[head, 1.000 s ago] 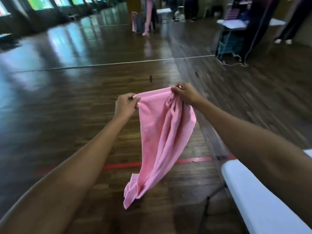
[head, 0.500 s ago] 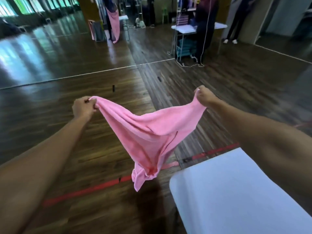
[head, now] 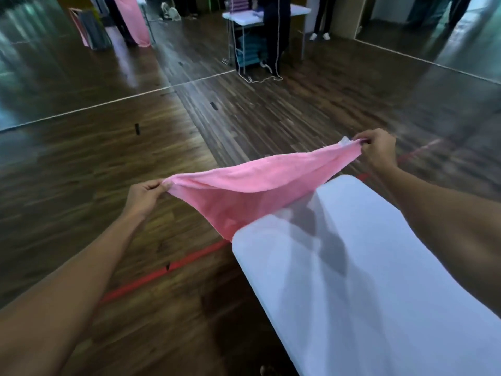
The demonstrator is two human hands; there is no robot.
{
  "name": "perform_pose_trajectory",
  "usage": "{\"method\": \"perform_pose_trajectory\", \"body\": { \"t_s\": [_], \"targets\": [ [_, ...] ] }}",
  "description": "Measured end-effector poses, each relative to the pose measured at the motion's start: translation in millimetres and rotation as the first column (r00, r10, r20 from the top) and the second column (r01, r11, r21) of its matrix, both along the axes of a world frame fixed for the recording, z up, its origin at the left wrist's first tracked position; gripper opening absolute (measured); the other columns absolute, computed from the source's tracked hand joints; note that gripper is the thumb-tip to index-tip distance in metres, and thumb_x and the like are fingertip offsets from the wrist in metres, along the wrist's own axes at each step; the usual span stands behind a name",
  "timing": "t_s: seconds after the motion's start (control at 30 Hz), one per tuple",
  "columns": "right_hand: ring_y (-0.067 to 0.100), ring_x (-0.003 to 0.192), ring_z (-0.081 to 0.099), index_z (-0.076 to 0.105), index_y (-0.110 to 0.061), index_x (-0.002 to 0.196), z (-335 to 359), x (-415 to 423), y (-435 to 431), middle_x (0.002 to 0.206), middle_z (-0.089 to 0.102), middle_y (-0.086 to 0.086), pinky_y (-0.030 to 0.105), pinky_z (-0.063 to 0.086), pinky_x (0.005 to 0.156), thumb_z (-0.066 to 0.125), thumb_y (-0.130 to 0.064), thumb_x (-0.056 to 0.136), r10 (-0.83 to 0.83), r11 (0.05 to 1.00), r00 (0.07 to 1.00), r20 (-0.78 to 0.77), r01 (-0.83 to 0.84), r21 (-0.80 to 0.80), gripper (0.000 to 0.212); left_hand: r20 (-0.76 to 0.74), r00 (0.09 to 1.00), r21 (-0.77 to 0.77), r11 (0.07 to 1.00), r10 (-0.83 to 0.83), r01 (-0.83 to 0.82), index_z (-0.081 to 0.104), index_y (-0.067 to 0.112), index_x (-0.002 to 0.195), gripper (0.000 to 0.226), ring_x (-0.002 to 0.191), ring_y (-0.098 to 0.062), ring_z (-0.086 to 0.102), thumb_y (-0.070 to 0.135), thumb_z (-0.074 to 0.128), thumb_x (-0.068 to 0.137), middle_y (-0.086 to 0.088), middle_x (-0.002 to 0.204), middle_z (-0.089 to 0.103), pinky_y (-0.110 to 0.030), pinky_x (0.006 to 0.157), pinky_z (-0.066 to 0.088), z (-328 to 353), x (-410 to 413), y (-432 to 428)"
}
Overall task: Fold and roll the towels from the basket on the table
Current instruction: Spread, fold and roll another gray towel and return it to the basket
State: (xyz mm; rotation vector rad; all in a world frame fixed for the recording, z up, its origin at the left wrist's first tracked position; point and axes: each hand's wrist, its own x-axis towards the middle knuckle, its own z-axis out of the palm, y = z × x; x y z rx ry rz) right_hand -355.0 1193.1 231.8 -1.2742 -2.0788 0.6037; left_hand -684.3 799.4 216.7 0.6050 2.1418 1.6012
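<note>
**Towel held out between two hands past the far-left edge of a surface**

The towel (head: pixel 244 191) hangs in the air in the middle of the view. The left hand (head: pixel 143 195) pinches one corner at centre-left. The right hand (head: pixel 376 147) pinches the other corner, higher up and further right. The towel's sagging middle drops behind the far-left edge of the surface (head: pixel 379 308), which fills the lower right. The floor (head: pixel 81 185) lies beneath and all around. A taped line (head: pixel 162 270) runs across the floor left of the surface. Far behind, at top centre, stands a second table (head: pixel 244 16) with a person (head: pixel 276 36) standing at it.
</note>
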Motion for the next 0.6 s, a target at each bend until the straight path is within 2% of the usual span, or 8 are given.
{"method": "perform_pose_trajectory", "body": {
  "t_s": [0.1,0.2,0.3,0.37,0.47,0.5,0.53,0.6],
  "targets": [
    [0.037,0.090,0.061,0.074,-0.001,0.098,-23.5,87.3,-25.1,0.097,0.065,0.021,0.039,0.050,0.083,0.067,0.002,0.075,0.012,0.997,0.989,0.147,-0.023,0.074,0.024,0.168,0.965,-0.061,0.974,-0.204,0.216,0.079,0.027,0.070,0.037,0.069,-0.005,0.068,0.001,0.061,0.089,0.004,0.081,0.075,-0.015,0.066,0.054,-18.8,59.3,-14.9],
    [0.039,0.085,0.058,0.075,-0.005,0.094,-56.0,180.9,-54.4,0.086,0.059,0.016,0.042,0.049,0.074,0.076,-0.010,0.078,-0.045,0.996,0.939,0.340,0.016,0.089,0.017,0.373,0.798,-0.150,0.818,-0.473,0.555,0.080,0.014,0.083,0.010,0.086,-0.014,0.070,0.014,0.072,0.076,-0.013,0.102,0.072,-0.021,0.077,0.055,-36.6,128.7,-26.3],
    [0.043,0.085,0.059,0.075,-0.003,0.092,-91.7,262.3,-76.9,0.087,0.059,0.020,0.045,0.052,0.073,0.065,0.010,0.072,-0.134,0.991,0.859,0.494,0.102,0.091,0.027,0.512,0.635,-0.234,0.617,-0.579,0.751,0.076,0.004,0.097,0.053,0.101,-0.021,0.067,0.038,0.089,0.058,-0.017,0.107,0.071,-0.030,0.094,0.052,-66.1,187.1,-30.1],
    [0.045,0.089,0.061,0.075,-0.004,0.090,-108.6,301.1,-91.7,0.095,0.064,0.024,0.046,0.053,0.078,0.059,0.014,0.068,-0.172,0.985,0.824,0.539,0.161,0.068,0.033,0.550,0.554,-0.267,0.498,-0.624,0.825,0.075,0.002,0.100,0.046,0.102,-0.021,0.066,0.033,0.084,0.067,-0.017,0.108,0.071,-0.032,0.097,0.051,-84.2,228.8,-26.7],
    [0.046,0.088,0.061,0.074,-0.004,0.088,-133.0,340.2,-102.3,0.095,0.065,0.025,0.046,0.052,0.078,0.059,0.013,0.069,-0.193,0.979,0.796,0.574,0.196,0.058,0.029,0.464,0.579,-0.364,0.452,-0.670,0.814,0.077,0.012,0.086,0.014,0.091,-0.012,0.065,0.024,0.076,0.081,-0.003,0.091,0.074,-0.033,0.089,0.051,-115.2,278.9,-15.1],
    [0.046,0.087,0.061,0.074,-0.003,0.088,-143.3,350.1,-101.1,0.094,0.065,0.025,0.046,0.051,0.077,0.060,0.012,0.069,-0.187,0.980,0.791,0.582,0.191,0.056,0.029,0.393,0.596,-0.396,0.456,-0.700,0.797,0.075,0.014,0.078,0.016,0.089,-0.009,0.062,0.029,0.075,0.080,0.002,0.087,0.071,-0.033,0.085,0.049,-128.6,291.9,-9.4],
    [0.046,0.087,0.060,0.074,-0.003,0.088,-155.8,359.3,-98.2,0.093,0.065,0.024,0.046,0.051,0.076,0.060,0.012,0.068,-0.173,0.983,0.786,0.593,0.176,0.054,0.029,0.316,0.618,-0.434,0.470,-0.720,0.769,0.071,0.016,0.075,0.021,0.094,-0.008,0.059,0.037,0.075,0.076,0.006,0.090,0.068,-0.032,0.086,0.048,-141.9,304.3,-4.7],
    [0.046,0.087,0.058,0.073,0.000,0.087,-182.0,372.0,-88.9,0.092,0.064,0.024,0.047,0.051,0.073,0.061,0.014,0.065,-0.130,0.991,0.779,0.614,0.113,0.066,0.029,0.164,0.701,-0.549,0.526,-0.694,0.649,0.072,0.025,0.087,0.029,0.113,-0.011,0.052,0.043,0.070,0.064,0.010,0.113,0.063,-0.035,0.097,0.045,-165.0,327.3,2.4]
  ]
}}
